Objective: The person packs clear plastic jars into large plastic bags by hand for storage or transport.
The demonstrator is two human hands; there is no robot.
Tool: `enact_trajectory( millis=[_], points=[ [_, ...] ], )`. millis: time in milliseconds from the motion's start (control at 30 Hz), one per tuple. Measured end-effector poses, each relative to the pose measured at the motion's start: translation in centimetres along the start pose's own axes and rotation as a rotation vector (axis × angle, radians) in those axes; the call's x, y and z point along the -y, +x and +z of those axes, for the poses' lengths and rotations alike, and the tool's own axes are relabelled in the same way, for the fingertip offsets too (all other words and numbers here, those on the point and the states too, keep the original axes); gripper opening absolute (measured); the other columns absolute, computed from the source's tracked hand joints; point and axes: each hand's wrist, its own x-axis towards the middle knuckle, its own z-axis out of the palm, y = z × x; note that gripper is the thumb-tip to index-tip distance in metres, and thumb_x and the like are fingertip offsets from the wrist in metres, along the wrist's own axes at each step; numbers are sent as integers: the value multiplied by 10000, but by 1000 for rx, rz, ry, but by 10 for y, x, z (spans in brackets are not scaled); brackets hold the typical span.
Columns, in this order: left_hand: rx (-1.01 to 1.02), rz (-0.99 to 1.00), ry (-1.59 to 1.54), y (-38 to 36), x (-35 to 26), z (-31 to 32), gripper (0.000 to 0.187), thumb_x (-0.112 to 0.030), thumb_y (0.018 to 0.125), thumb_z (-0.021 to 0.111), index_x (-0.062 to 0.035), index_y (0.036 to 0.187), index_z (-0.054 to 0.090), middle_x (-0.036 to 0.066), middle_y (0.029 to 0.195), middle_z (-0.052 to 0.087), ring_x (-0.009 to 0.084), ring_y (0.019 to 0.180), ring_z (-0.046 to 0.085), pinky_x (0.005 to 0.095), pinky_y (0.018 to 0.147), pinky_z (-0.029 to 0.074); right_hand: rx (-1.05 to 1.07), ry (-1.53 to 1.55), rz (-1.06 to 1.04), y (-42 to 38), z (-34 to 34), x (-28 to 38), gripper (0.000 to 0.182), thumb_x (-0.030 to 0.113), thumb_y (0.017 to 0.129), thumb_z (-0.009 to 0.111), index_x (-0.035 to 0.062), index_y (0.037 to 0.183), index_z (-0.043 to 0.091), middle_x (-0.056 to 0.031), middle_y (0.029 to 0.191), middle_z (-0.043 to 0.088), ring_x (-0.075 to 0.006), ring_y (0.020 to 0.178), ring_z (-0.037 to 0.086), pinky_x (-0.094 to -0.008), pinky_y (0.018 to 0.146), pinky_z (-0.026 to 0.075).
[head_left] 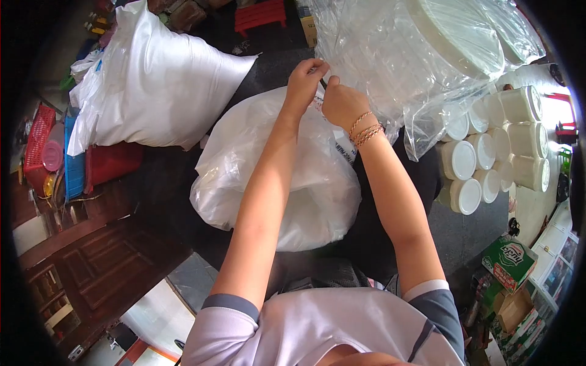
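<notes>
A white bag is lying directly in front of the person, its far edge reaching up to the two hands. The left hand is holding its fingers bent, with only a slight gap at most; whether the fingertips are meeting on plastic cannot be told. The right hand is forming a loose fist, apparently gripping a small dark piece that is showing between the hands, too small to identify. Good handling here is probably depending on pinching the film close to the dark piece, letting one hand steady while the other works, and pulling gently, since thin plastic is likely to be tearing under a jerk. A clear bag is crowding the right hand from beyond, its loose film risking a snag. The left forearm is covering part of the white bag. White-lidded tubs are standing in rows to the right, a full white sack is slumping to the left, and a red stool is standing beyond.
</notes>
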Motion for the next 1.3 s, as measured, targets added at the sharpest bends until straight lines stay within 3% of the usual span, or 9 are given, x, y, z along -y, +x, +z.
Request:
enact_trajectory(
  millis=[100,200,300,500,700,800,900,1000,1300],
  points=[
    [-33,-88,-81,-2,-4,2,282,-229,889,660,-17,1072,690,56,981,688,183,936,629,321,852,472,-9,-24,-21,3,1,-1,320,245,889,627,-28,1034,547,-227,892,713,-377,845,713,-463,710,562],
    [-28,-357,-378,-1,-7,6,236,-199,898,632,-39,1067,676,46,999,665,187,949,612,349,844,470,-109,-40,-94,3,2,-4,241,217,886,608,-8,973,601,-204,888,715,-369,830,710,-456,703,562],
    [-109,-508,-700,-4,-8,12,161,-171,910,609,-87,1033,671,1,937,645,159,891,586,390,736,436,-166,18,-129,5,7,-9,205,184,892,584,-2,971,619,-195,885,712,-367,826,706,-446,703,561],
    [-113,-644,-923,5,5,17,157,-251,979,590,-111,1015,651,4,955,623,159,914,568,424,801,403,-86,-1,-64,0,2,-5,202,159,895,570,-15,992,599,-228,894,701,-377,852,699,-465,747,554],
    [-175,-430,-909,-8,1,15,166,-242,984,585,-93,1045,629,9,969,628,157,941,579,367,760,391,-206,306,-35,4,11,-7,390,145,899,554,-67,1224,508,-296,943,673,-451,920,661,-483,795,528],
    [-117,-284,-886,-13,4,13,198,-254,987,587,-69,1047,624,21,970,633,151,937,587,330,746,400,-296,500,-38,6,1,-2,386,160,914,547,-54,1236,536,-295,924,671,-457,922,650,-479,801,516],
    [-138,-273,-895,-17,0,12,194,-232,997,571,-59,1078,608,34,1021,633,170,1019,574,374,863,434,-421,583,-22,27,16,-2,322,194,924,562,-40,1141,601,-272,892,676,-437,877,656,-478,770,510],
    [-127,-276,-882,-14,-1,9,165,-199,973,577,-58,1041,628,41,997,649,165,1005,586,353,853,439,-481,650,32,36,24,5,219,160,911,554,-50,955,598,-303,876,644,-486,853,620,-531,742,484],
    [-75,-252,-598,-1,-7,-10,476,-478,951,379,-77,895,629,103,967,709,197,917,628,375,852,428,-507,771,101,36,22,8,238,174,918,561,-50,927,642,-278,906,666,-460,892,629,-486,767,486]
  ],
)
